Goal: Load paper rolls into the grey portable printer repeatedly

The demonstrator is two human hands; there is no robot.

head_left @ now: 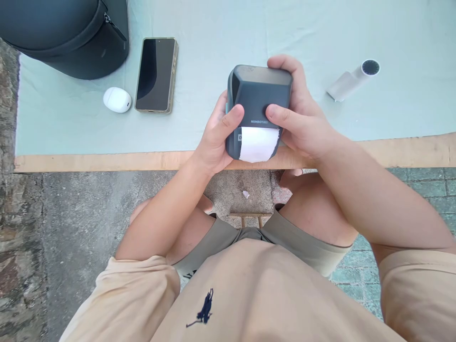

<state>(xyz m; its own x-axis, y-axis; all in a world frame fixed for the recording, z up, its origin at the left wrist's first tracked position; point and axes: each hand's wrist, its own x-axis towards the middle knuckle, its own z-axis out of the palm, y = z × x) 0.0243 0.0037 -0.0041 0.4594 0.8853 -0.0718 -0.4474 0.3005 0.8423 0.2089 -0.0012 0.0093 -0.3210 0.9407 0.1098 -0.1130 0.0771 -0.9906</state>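
Between my two hands is a dark grey label printer (263,102) with NIIMBOT lettering on its top, held above the table's front edge. A strip of white label paper (259,144) comes out of its near end. My left hand (221,135) is closed around the printer's left side, thumb lying on the top face. My right hand (302,107) grips the right side, its thumb on top beside the lettering and a finger over the far right corner. The undersides of the printer and the fingers beneath it are hidden.
A black zippered case (71,42) stands at the back left. Near it lie a smartphone (156,75) and a white earbud case (117,99). A white roll (351,81) lies to the right on the pale cloth (213,33). The wooden table edge (89,160) runs in front of me.
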